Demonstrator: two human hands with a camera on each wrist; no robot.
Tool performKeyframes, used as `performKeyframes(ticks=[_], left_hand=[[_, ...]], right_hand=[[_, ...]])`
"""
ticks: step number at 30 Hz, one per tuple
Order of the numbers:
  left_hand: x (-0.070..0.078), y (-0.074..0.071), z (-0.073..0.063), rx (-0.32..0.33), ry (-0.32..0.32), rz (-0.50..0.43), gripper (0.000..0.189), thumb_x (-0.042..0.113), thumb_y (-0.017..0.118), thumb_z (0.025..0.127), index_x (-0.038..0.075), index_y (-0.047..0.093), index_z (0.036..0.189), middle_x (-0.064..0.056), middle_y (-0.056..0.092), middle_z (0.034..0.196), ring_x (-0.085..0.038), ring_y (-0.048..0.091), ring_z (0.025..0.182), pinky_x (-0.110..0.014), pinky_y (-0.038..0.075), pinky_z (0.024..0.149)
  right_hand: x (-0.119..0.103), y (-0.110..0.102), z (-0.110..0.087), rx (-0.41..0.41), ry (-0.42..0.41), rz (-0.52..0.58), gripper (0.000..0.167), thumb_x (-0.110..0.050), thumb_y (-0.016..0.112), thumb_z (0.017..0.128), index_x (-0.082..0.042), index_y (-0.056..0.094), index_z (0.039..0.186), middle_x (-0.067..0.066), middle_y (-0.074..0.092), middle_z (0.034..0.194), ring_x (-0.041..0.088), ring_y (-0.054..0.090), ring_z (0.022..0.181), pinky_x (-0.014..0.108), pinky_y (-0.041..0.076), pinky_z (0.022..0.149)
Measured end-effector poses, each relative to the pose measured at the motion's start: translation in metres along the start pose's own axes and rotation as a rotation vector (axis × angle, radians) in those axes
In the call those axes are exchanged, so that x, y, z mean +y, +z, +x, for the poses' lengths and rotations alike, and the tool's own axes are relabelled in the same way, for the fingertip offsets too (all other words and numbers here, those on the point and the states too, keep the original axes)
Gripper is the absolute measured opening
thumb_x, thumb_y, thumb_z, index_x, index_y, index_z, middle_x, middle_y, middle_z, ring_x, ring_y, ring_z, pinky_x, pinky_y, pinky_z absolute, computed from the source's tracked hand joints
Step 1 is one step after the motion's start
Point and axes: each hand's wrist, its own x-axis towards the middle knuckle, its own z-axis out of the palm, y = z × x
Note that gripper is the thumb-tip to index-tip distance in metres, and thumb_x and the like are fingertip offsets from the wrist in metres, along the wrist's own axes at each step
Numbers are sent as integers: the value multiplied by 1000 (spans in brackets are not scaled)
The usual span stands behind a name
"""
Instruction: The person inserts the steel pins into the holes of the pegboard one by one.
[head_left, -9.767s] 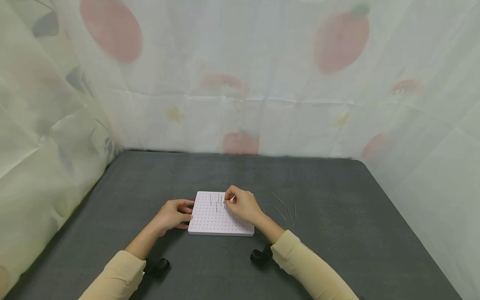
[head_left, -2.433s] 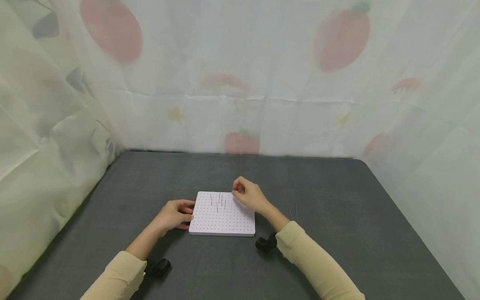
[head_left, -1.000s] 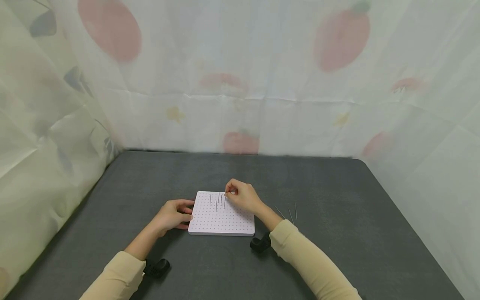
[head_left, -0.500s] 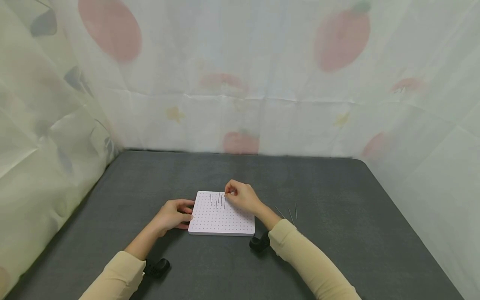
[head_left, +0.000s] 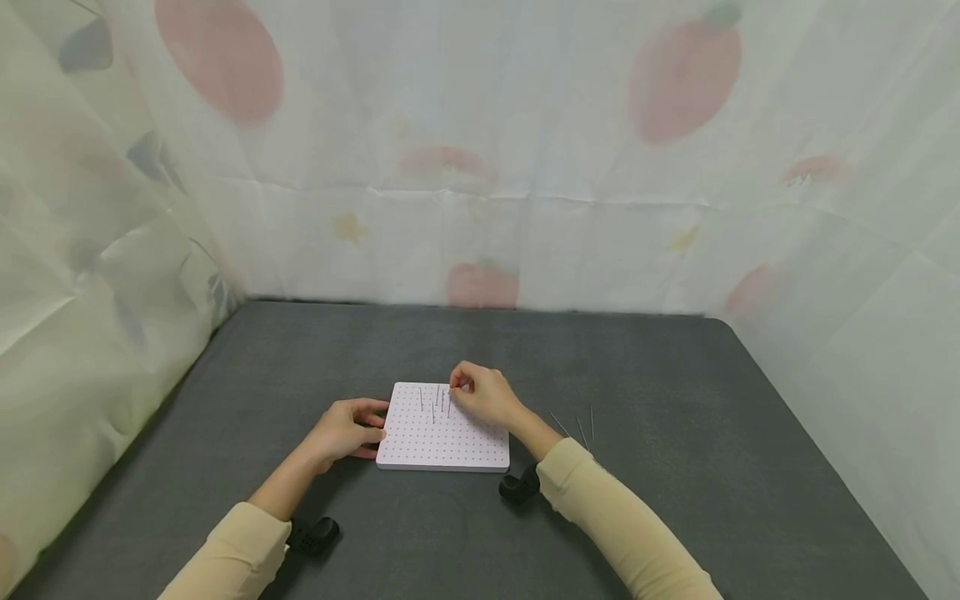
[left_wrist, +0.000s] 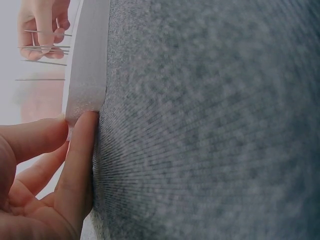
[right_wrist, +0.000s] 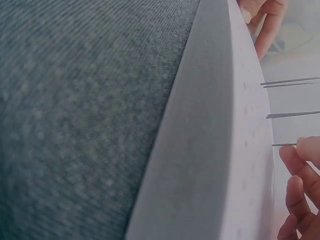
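A white pegboard (head_left: 442, 446) with rows of small holes lies flat on the dark grey table. My left hand (head_left: 345, 430) grips its left edge, and in the left wrist view the thumb (left_wrist: 37, 139) presses the top rim while a finger lies along the side. Several thin metal pins (head_left: 432, 412) stand upright in the far half of the board. Over the far edge, my right hand (head_left: 486, 396) pinches another thin metal pin (right_wrist: 284, 145) between thumb and forefinger, its lower end at the board's surface. Whether that end sits in a hole is hidden.
Loose metal pins (head_left: 580, 432) lie on the table right of the board, partly behind the right forearm. Dark grey cloth-like table surface (head_left: 675, 467) surrounds the board. A pale curtain with fruit prints (head_left: 480, 283) hangs behind the table and at both sides.
Compared with the oldest frame, fewer loose pins show at the right. Since 2.4 s ago my right hand has moved slightly left over the board; it has barely moved in the last second. The left hand stays put.
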Motion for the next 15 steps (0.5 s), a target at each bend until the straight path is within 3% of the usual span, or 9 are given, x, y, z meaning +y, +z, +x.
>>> performKeyframes(ticks=[15], left_hand=[[-3, 0, 1, 9, 7, 4, 49, -2, 65, 80, -1, 51, 127, -16, 57, 101, -18, 62, 75, -35, 57, 62]], right_hand=[[-2, -11, -1, -49, -21, -53, 8, -17, 62, 88, -15, 61, 95, -4, 64, 90, 9, 55, 76, 21, 45, 66]])
